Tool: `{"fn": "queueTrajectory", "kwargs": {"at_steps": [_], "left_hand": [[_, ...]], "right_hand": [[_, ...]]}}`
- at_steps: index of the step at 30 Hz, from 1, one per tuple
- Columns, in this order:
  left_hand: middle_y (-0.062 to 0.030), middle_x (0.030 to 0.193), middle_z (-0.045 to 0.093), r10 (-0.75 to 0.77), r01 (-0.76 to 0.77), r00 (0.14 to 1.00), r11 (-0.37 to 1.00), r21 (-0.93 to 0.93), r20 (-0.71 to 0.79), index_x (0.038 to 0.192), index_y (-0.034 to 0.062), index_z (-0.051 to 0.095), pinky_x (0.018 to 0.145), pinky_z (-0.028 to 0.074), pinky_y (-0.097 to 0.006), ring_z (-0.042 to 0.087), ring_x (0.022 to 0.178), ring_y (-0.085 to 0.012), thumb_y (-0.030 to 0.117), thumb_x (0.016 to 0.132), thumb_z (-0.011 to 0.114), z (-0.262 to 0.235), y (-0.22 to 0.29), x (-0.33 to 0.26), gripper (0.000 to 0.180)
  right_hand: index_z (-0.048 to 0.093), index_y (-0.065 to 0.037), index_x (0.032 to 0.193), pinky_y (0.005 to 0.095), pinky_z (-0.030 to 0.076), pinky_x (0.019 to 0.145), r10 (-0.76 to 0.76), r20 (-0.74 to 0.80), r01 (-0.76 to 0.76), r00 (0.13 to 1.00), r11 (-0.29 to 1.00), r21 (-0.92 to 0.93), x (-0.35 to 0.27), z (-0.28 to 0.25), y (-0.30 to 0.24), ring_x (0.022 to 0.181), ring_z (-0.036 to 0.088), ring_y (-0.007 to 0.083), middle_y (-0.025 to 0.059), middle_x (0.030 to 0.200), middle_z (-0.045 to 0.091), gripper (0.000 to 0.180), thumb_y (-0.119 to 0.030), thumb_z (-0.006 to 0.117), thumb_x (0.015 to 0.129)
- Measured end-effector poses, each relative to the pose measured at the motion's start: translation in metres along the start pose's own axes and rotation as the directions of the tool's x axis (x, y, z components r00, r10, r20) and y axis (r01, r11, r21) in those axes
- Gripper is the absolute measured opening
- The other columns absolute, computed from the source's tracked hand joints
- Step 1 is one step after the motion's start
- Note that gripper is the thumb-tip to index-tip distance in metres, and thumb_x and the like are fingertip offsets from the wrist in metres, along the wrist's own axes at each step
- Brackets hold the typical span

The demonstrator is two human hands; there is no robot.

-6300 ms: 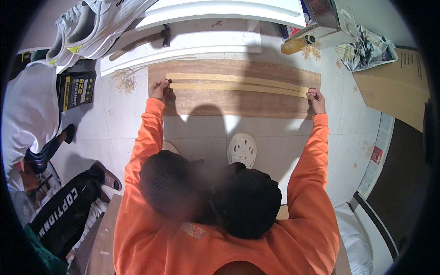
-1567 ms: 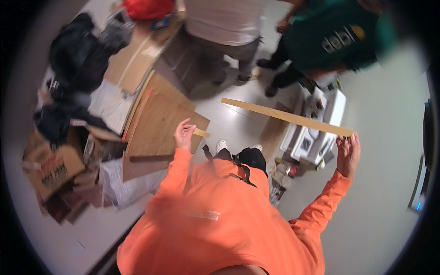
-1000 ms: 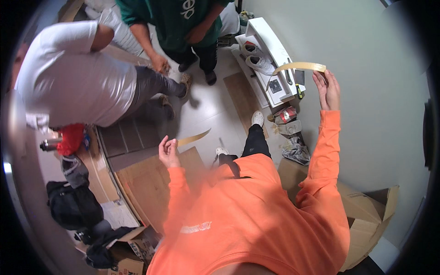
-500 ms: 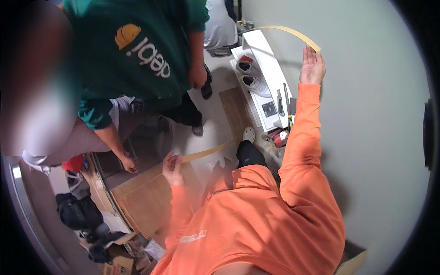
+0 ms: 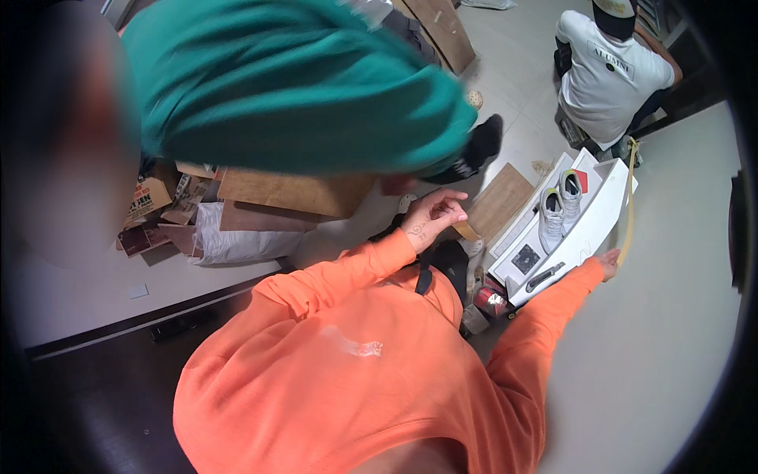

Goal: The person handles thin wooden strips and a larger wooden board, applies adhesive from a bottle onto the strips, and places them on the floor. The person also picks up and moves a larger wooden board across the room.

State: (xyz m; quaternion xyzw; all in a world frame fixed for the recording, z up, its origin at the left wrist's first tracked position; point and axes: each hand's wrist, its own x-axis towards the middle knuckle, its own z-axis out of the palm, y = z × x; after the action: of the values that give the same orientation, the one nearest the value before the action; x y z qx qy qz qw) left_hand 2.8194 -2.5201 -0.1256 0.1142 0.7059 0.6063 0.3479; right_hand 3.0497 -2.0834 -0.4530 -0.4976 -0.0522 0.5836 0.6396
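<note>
The right hand point(image 5: 608, 263) grips the lower end of a thin wood strip point(image 5: 630, 201), fingers closed round it, arm stretched out to the side. The strip rises in a slight bow just beside the white shelf unit point(image 5: 594, 227), which carries a pair of sneakers point(image 5: 559, 205). The left hand point(image 5: 430, 217) is raised near the chest, fingers loosely curled, and holds nothing. A person in a green top point(image 5: 292, 87) stands very close ahead.

Step in hand, as judged: carrying the strip one-handed. The next move calls for a second grip from the left hand to steady the strip, and room kept from the shelf and the person ahead.
</note>
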Motion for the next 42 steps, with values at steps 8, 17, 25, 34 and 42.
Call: {"fn": "queueTrajectory", "kwargs": {"at_steps": [8,17,25,34,42], "left_hand": [[-0.003,0.089,0.062,-0.023,0.019,0.998,0.998,0.066,0.054,0.119,-0.0014,0.058,0.08,0.047,-0.024,0.057,0.084,-0.0091,-0.003,0.085,0.067,0.035,-0.002,0.021,0.035],[-0.0018,0.089,0.063,-0.033,0.029,0.998,0.997,0.067,0.05,0.118,-0.0001,0.059,0.081,0.046,-0.022,0.057,0.084,-0.0076,-0.002,0.084,0.068,0.038,0.007,0.052,0.035],[-0.0021,0.088,0.064,0.004,-0.006,0.999,0.999,0.037,0.031,0.118,-0.0002,0.059,0.082,0.046,-0.022,0.058,0.085,-0.0078,-0.001,0.084,0.069,0.026,0.006,0.071,0.035],[-0.0025,0.086,0.063,0.117,-0.151,0.964,0.98,0.129,0.237,0.123,-0.0022,0.054,0.078,0.045,-0.022,0.056,0.081,-0.0073,-0.001,0.085,0.069,0.043,0.026,0.109,0.041],[-0.0028,0.089,0.064,0.158,-0.215,0.865,0.974,0.067,0.476,0.13,0.0003,0.049,0.079,0.049,-0.024,0.061,0.085,-0.0098,-0.005,0.085,0.065,0.095,0.095,0.135,0.048]], "right_hand": [[0.04,0.016,0.122,0.0397,0.046,0.104,0.018,-0.04,-0.016,0.999,0.999,0.049,-0.024,-0.038,0.012,0.114,0.054,0.0297,0.0233,0.123,0.051,0.037,-0.012,0.037,0.097],[0.037,0.02,0.119,0.0412,0.046,0.104,-0.047,-0.128,0.063,0.991,0.99,0.126,-0.092,-0.022,0.004,0.123,0.048,0.0352,0.0299,0.13,0.043,0.041,-0.012,0.039,0.094],[0.044,0.014,0.123,0.0402,0.044,0.106,0.042,-0.238,-0.013,0.97,0.993,0.121,-0.129,-0.128,0.031,0.123,0.049,0.0325,0.024,0.129,0.048,0.039,-0.016,0.04,0.098],[0.049,0.007,0.117,0.0365,0.055,0.09,0.219,-0.47,-0.192,0.855,0.976,0.105,-0.134,-0.186,0.038,0.109,0.059,0.0274,0.0148,0.115,0.057,0.035,-0.021,0.044,0.096],[0.05,-0.002,0.113,0.0332,0.043,0.061,0.046,-0.556,-0.271,0.83,0.904,-0.331,-0.161,-0.174,0.016,0.077,0.056,0.0213,0.0087,0.098,0.058,0.04,-0.031,0.051,0.086]]}}
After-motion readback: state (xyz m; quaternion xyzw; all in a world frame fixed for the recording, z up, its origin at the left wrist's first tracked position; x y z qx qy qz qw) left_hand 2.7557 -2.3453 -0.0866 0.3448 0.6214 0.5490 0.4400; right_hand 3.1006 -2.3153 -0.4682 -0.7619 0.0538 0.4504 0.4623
